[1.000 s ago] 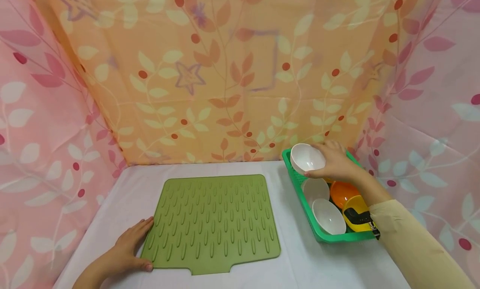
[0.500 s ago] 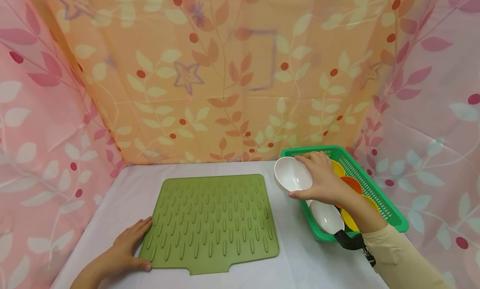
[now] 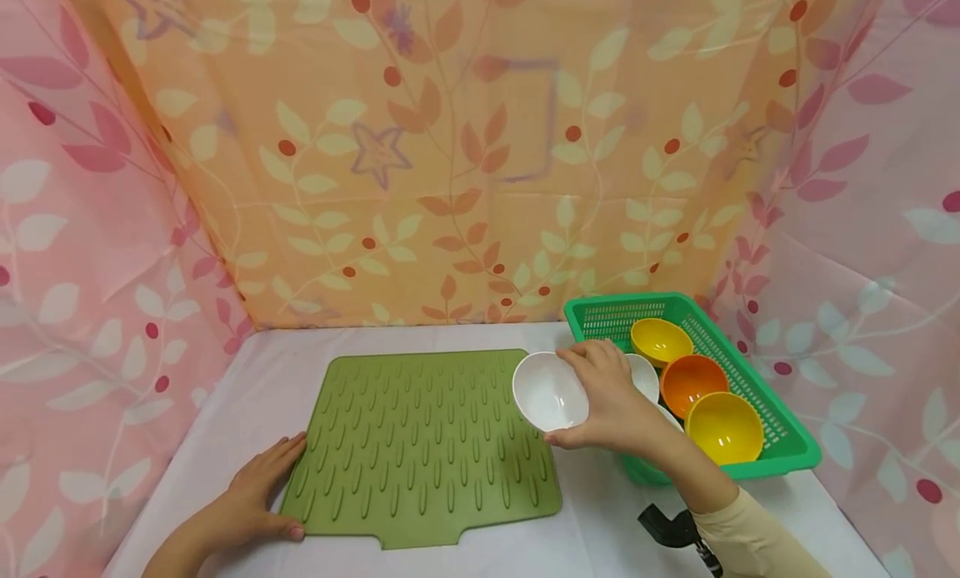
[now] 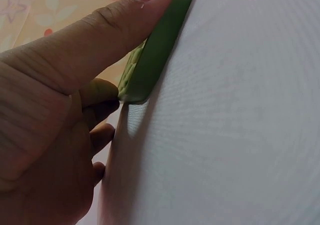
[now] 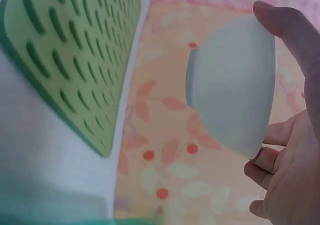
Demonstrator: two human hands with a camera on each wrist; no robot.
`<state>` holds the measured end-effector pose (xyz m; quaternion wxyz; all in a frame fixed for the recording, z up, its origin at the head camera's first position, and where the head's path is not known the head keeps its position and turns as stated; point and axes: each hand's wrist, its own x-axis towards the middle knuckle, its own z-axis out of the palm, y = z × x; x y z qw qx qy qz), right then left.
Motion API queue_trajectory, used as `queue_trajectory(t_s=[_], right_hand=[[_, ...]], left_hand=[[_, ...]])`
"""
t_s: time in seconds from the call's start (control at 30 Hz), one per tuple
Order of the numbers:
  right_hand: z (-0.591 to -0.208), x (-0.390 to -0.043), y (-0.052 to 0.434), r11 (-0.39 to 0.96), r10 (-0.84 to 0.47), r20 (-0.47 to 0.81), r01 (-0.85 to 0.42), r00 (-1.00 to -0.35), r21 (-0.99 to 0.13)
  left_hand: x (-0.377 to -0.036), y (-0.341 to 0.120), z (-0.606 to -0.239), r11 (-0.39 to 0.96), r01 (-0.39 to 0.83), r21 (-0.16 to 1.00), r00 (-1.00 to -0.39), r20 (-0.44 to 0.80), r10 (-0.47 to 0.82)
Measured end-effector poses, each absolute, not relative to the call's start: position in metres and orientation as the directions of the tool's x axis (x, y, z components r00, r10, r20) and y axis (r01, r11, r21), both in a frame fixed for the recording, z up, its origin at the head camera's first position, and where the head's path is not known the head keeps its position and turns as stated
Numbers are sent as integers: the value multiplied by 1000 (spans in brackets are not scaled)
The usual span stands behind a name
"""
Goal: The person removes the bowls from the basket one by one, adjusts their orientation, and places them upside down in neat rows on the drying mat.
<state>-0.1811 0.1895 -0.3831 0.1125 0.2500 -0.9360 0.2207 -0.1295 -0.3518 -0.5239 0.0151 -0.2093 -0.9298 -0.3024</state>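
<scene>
Right hand (image 3: 618, 407) grips white bowl (image 3: 550, 391) above the green mat's (image 3: 423, 445) far-right corner, left hand (image 3: 255, 499) flat on mat's near-left edge, fingers relaxed; green basket (image 3: 780, 445) of bowls right

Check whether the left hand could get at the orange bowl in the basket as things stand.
Probably not easily: the left hand rests on the green mat's near-left corner, while the orange bowl sits across in the green basket, beyond the right hand holding a white bowl.
</scene>
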Motion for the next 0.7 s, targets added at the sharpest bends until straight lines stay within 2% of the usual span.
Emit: queue_trajectory(t_s=[0.37, 0.57, 0.7], right_hand=[[-417, -166, 158, 730, -483, 374, -600, -792, -327], [-431, -160, 147, 716, -491, 336, -592, -804, -371], [-441, -159, 144, 714, -491, 306, -578, -815, -394]], left_hand=[[-128, -350, -522, 739, 375, 559, -919, 123, 374], [-130, -353, -525, 747, 449, 490, -892, 191, 411], [-131, -353, -523, 754, 448, 481, -892, 180, 415]])
